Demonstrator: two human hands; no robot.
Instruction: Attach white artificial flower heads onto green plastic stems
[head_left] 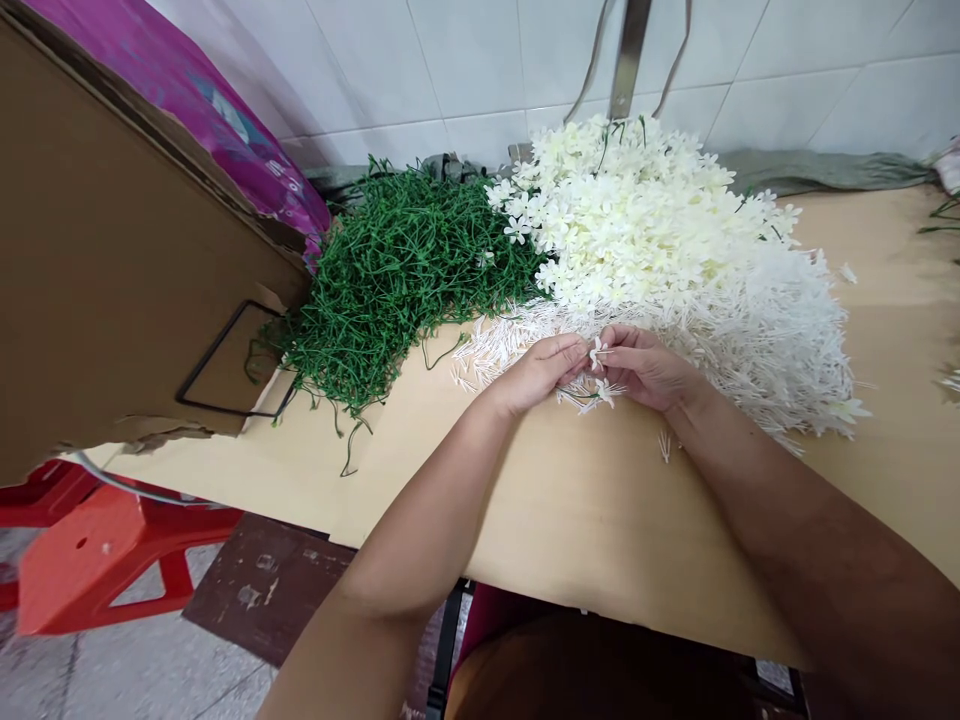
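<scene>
Both my hands meet above the table, fingers pinched together around a small white artificial flower (598, 353). My left hand (553, 362) is closed at its left side, apparently on a green stem that runs down between the hands. My right hand (637, 366) pinches the flower from the right. A second white blossom (606, 391) hangs just below the fingers. Directly behind the hands lie many thin white stamen-like sticks (517, 328). Beyond them rises a heap of white flowers (630, 220), and to the left is a tangled pile of green plastic stems (412, 250).
A large cardboard box (135, 230) stands at the left, with a purple printed bag (247, 130) behind it. A thin black frame (225, 360) leans near the box. Below the table (570, 510) is a red plastic stool (112, 550). A tiled wall (472, 60) closes the back.
</scene>
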